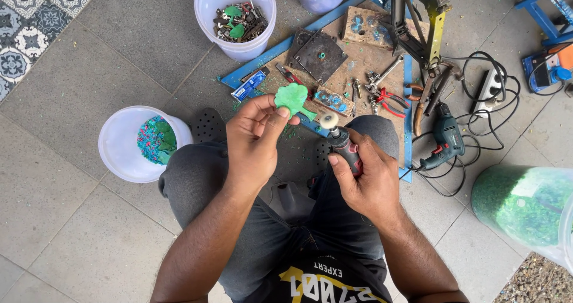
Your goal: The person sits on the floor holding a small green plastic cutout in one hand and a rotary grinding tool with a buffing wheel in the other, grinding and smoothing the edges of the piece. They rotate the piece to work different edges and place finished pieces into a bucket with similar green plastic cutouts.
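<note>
My left hand (255, 137) pinches a small flat green plastic piece (292, 99) with a lobed outline, held up over my knees. Just right of it, my right hand (364, 180) grips a dark hand-held rotary tool (346, 149) whose round white buffing tip (328, 121) sits close beside the green piece's lower edge, a small gap apart. Both hands hover above my lap as I sit over a low work board.
A blue-edged wooden board (358, 64) carries metal plates, pliers and wrenches. A white bucket (236, 16) holds metal and green parts; another bucket (143, 143) holds coloured bits. A teal drill (444, 139), cables and a container of green shavings (525, 210) lie right.
</note>
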